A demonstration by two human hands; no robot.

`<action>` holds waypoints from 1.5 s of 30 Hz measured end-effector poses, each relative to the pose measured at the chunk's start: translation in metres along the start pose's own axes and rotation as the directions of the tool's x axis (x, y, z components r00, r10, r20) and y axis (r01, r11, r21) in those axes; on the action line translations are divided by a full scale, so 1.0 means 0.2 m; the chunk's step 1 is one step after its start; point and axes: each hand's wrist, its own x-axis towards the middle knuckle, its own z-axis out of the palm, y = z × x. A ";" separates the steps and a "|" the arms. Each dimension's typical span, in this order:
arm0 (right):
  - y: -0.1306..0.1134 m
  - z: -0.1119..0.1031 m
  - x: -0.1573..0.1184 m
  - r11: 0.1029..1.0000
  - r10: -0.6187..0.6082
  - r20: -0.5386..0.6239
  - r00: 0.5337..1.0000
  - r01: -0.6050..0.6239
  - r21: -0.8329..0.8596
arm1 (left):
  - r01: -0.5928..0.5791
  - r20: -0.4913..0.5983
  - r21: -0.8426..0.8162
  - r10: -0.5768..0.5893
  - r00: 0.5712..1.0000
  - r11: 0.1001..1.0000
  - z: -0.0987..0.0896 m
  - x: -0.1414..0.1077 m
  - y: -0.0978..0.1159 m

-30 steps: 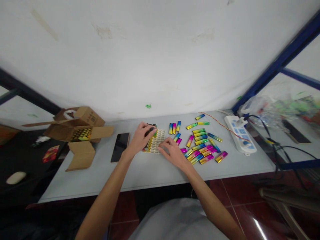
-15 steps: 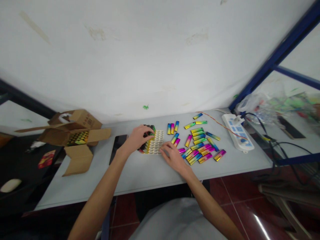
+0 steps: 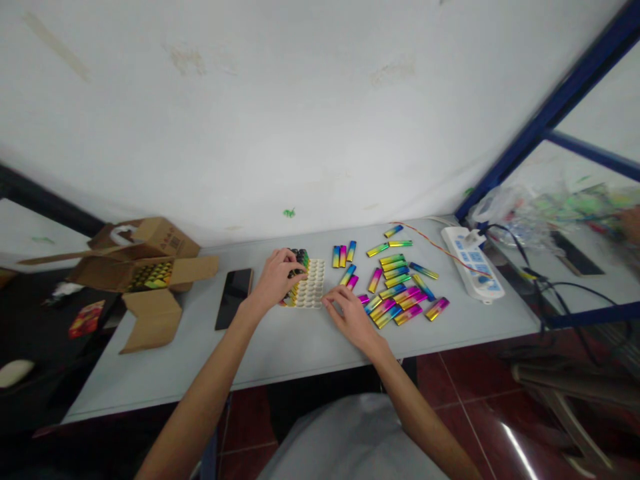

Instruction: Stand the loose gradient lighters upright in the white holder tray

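Evidently the grey surface (image 3: 280,353) bears work only partway along: well left of the white tray (image 3: 315,283), an open carton (image 3: 155,320) holds packed black-and-yellow pieces (image 3: 153,275), while the tray itself seems about half filled, dark-topped sticks (image 3: 300,255) on its left, bare cells on its right. The left hand (image 3: 274,279) bends over the tray's filled side, the right hand (image 3: 350,317) curls loosely beside its near right corner, and whether either grips anything I cannot tell. Many shiny sticks (image 3: 410,313) lie loose right of the tray.
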 end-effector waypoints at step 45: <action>0.31 -0.81 -0.39 0.898 0.241 -0.489 0.838 -0.384 -0.215 | -0.051 0.143 -0.170 0.076 0.987 0.984 0.76 0.69 0.86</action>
